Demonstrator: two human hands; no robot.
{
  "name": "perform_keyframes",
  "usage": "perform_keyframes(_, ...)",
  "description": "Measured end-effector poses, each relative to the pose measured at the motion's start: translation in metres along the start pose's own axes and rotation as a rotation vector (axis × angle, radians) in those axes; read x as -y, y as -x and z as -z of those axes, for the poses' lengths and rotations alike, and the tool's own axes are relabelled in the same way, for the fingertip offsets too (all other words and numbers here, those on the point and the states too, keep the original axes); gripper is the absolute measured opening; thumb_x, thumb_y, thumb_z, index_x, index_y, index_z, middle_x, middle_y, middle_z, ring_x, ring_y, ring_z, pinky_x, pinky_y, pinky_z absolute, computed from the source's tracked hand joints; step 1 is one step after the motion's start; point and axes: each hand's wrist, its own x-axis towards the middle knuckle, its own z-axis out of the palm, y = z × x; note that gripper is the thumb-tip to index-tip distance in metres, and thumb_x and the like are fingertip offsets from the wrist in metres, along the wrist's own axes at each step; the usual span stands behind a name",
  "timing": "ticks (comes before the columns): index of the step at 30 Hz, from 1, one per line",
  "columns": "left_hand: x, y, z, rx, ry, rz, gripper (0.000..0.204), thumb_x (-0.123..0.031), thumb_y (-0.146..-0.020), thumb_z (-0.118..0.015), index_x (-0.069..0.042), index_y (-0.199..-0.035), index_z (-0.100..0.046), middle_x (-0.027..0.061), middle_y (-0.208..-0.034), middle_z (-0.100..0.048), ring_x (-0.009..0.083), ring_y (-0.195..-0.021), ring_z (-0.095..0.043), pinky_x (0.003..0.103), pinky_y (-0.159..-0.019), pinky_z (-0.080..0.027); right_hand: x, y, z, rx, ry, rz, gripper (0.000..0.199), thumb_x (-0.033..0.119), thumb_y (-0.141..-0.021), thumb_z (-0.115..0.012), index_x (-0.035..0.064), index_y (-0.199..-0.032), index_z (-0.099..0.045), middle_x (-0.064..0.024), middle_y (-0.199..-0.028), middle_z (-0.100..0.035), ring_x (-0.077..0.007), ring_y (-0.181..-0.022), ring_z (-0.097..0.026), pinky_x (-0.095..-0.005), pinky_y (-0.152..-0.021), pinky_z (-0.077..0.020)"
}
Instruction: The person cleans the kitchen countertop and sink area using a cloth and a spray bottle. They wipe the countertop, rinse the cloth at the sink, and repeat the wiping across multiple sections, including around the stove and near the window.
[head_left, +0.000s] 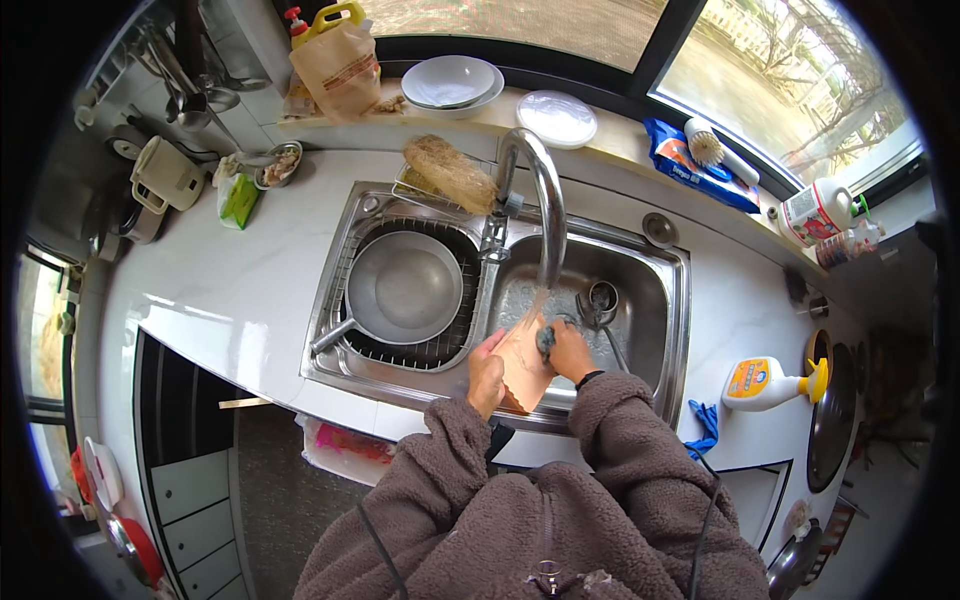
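Over the front of the right sink basin, my left hand grips the left edge of a flat, tan, copper-coloured piece. It is tilted under the curved tap, and water runs onto its upper end. Its exact kind I cannot tell. My right hand is closed on a grey scrubber, pressed against the piece's right side. Behind that hand, a metal ladle lies in the basin. A grey metal pan rests on a wire rack in the left basin.
White plates, a paper bag and a blue packet line the windowsill. A brush lies on the packet. Right of the sink are a spray bottle and blue gloves. A loofah sits behind the tap's base.
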Motion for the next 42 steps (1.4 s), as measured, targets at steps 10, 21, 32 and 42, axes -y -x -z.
perform_keyframes(10, 0.013, 0.005, 0.030, -0.161, 0.005, 0.248, 0.047, 0.007, -0.075, -0.039, 0.012, -0.119, -0.055, 0.0190, -0.109, -0.062, 0.0273, -0.097, -0.062, 0.035, -0.087, -0.049, 0.092, -0.053, 0.105, -0.142, -0.078, 0.723, 0.040, -0.003, -0.080, -0.059, 0.0097, -0.117, -0.064, -0.0135, -0.092, -0.053, -0.0327, -0.085, -0.056, -0.0412, -0.077, -0.0469)
perform_keyframes(21, -0.012, 0.024, 0.034, -0.110, -0.825, -0.181, 0.027, -0.010, -0.090, -0.053, 0.003, -0.111, -0.062, 0.0226, -0.095, -0.068, 0.0346, -0.091, -0.066, 0.040, -0.078, -0.050, 0.104, -0.049, 0.127, -0.140, -0.123, 0.590, 0.031, 0.001, -0.084, -0.059, 0.0062, -0.115, -0.064, -0.0134, -0.089, -0.054, -0.0323, -0.087, -0.057, -0.0410, -0.075, -0.0472)
perform_keyframes(32, -0.078, 0.057, -0.015, -0.112, -0.928, -0.753, 0.023, -0.004, -0.088, -0.053, -0.002, -0.106, -0.067, 0.0211, -0.085, -0.068, 0.0227, -0.078, -0.071, 0.031, -0.069, -0.052, 0.000, 0.010, 0.067, 0.179, 0.080, 0.128, 0.052, 0.025, -0.083, -0.066, 0.0093, -0.131, -0.054, -0.0242, -0.114, -0.062, -0.0411, -0.100, -0.061, -0.0483, -0.088, -0.0473)
perform_keyframes(42, -0.075, 0.077, -0.040, 0.064, -1.337, -0.907, 0.041, -0.004, -0.077, -0.070, -0.011, -0.118, -0.066, 0.0127, -0.120, -0.064, 0.0292, -0.118, -0.055, 0.038, -0.101, -0.043, 0.020, 0.040, 0.095, -0.048, -0.530, 0.368, 0.017, -0.004, -0.082, -0.062, 0.0037, -0.095, -0.070, -0.0112, -0.089, -0.070, -0.0240, -0.083, -0.068, -0.0307, -0.075, -0.0520)
